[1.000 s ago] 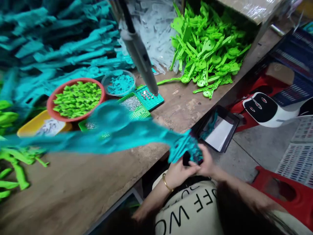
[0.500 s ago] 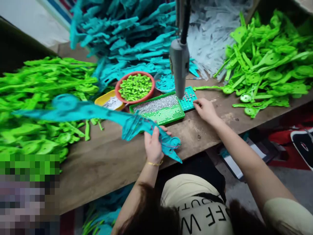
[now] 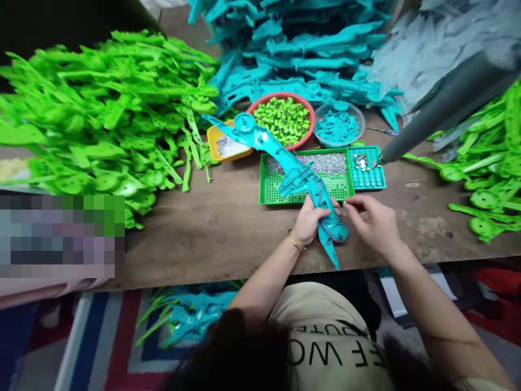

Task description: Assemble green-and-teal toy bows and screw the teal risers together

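Observation:
A long turquoise plastic moulding (image 3: 280, 157) lies slantwise across my left hand (image 3: 308, 222), whose fingers and thumb are closed around its lower part. A thin red wire (image 3: 319, 187) runs along it. Close to the right of the moulding's round end, my right hand (image 3: 376, 224) pinches a tiny shiny piece (image 3: 344, 203) between thumb and forefinger; its kind is too small to tell. Behind both hands stand a green perforated tray (image 3: 266, 194) of small silvery parts, partly covered by the moulding, and a turquoise tray (image 3: 376, 186) with small round metal pieces.
Piles of green mouldings (image 3: 101, 114) flank the bench (image 3: 195, 233), with turquoise mouldings (image 3: 301, 46) stacked at the back. A red bowl (image 3: 312, 122), a clear bowl (image 3: 360, 130) and a yellow dish (image 3: 212, 149) hold small parts. A grey tool (image 3: 439, 108) slants in from the right.
My right hand has come from the small turquoise tray to beside the moulding's round end. The moulding has swung to a steeper slant in my left hand. The view has shifted.

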Demonstrator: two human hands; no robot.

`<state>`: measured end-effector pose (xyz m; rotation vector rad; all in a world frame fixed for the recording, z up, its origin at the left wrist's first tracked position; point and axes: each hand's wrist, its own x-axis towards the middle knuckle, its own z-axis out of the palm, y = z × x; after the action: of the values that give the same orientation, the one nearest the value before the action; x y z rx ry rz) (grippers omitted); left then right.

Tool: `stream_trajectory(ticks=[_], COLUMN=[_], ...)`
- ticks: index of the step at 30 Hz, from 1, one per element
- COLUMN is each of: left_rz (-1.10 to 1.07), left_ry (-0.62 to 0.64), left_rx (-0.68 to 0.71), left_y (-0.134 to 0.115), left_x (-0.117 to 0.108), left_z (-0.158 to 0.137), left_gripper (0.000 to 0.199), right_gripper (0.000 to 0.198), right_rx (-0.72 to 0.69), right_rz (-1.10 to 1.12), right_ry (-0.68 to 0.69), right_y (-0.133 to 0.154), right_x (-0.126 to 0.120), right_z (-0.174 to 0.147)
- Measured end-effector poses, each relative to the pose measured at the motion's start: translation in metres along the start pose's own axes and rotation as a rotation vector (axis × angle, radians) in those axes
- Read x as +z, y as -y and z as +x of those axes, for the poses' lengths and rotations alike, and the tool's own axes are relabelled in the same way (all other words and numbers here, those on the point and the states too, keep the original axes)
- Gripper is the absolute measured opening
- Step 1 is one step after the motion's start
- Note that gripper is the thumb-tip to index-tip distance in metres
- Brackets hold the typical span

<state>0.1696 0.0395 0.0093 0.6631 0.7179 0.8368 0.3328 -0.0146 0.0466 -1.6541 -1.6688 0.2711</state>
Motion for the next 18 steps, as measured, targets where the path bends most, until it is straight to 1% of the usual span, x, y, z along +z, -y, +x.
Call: stream_trajectory(ticks=[2,3,5,8,9,10,12,13,14,15,17,18], left_rz=[0.028,0.040,0.044,0.001,-0.035,-0.078,-0.169,-0.205,-0.228,-0.239,-0.245,-0.243], left_ry=[-0.044,-0.056,-0.052,-0.056,-0.054,-0.043,-0.001,0.019,0.034,0.040,0.035,0.031], left_rx=[0.054,0.085,0.127,0.138,0.111,0.069,-0.027,-0.063,-0.083,-0.087,-0.079,-0.074], left_y=[0.006,0.008,0.012,0.010,0.008,0.005,-0.003,-0.006,-0.009,-0.010,-0.012,-0.011], left_x=[-0.002,-0.004,-0.007,-0.007,-0.006,-0.004,-0.001,0.001,0.002,0.003,0.004,0.004], left_z=[0.002,0.003,0.005,0.005,0.004,0.003,0.000,-0.001,-0.002,-0.003,-0.004,-0.004], left_gripper=[0.034,0.031,0.028,0.026,0.026,0.027,0.030,0.033,0.035,0.035,0.034,0.034], right_gripper=[0.012,0.013,0.014,0.016,0.018,0.020,0.022,0.023,0.024,0.024,0.024,0.023], right_rx=[-0.149,-0.194,-0.237,-0.274,-0.252,-0.196,-0.003,0.104,0.184,0.245,0.303,0.312], right_rz=[0.019,0.008,-0.033,-0.024,0.005,0.025,-0.007,-0.077,-0.154,-0.220,-0.317,-0.346], right_ry=[0.068,0.080,0.083,0.117,0.113,0.072,-0.086,-0.170,-0.165,-0.130,-0.044,-0.021], right_y=[0.014,0.017,0.020,0.014,0.007,-0.001,-0.025,-0.039,-0.053,-0.065,-0.081,-0.083], right_x=[0.012,0.018,0.025,0.024,0.022,0.020,0.016,0.014,0.013,0.013,0.014,0.015], right_z=[0.000,0.002,0.005,0.012,0.016,0.022,0.035,0.042,0.049,0.055,0.062,0.063])
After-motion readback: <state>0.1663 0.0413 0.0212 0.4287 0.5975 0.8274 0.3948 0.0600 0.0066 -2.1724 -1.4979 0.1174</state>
